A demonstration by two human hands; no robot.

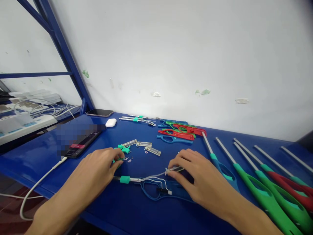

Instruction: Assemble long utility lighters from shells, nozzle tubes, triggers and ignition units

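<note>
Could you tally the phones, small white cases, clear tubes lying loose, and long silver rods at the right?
Phones: 2
Small white case: 1
Clear tubes lying loose: 3
Long silver rods at the right: 6
Total: 12

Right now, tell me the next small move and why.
Probably lower the clear tank, pinched in the right hand, toward the blue shell. The tank is held out of the shell, a pale tube runs from it toward the rod at the shell's end, and the left hand is over by the green pieces.
</note>
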